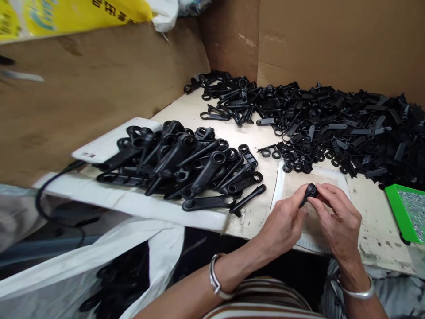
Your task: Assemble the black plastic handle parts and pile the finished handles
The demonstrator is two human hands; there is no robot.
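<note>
Between my two hands is a small black plastic arm with a rounded end point(310, 193), held above a pale sheet on the table. My left hand point(287, 217) is closed on its lower left side. Fingertips and thumb of my right hand point(337, 215) pinch its round end from the other side. Much of the part is hidden by my fingers. To the left lies a pile of black plastic arms with ring ends point(206, 175). Behind my hands, small black rings and loose pieces point(299, 155) lie at the near edge of a bigger heap.
A wide heap of black parts point(348, 119) spreads along the cardboard wall point(341, 44). At right stands a green tray point(395, 208) of small metal pieces, perhaps screws. A white slab-like device point(116, 141) with a black cable point(41, 195) is at left. Below hangs a white bag point(166, 248) holding black parts.
</note>
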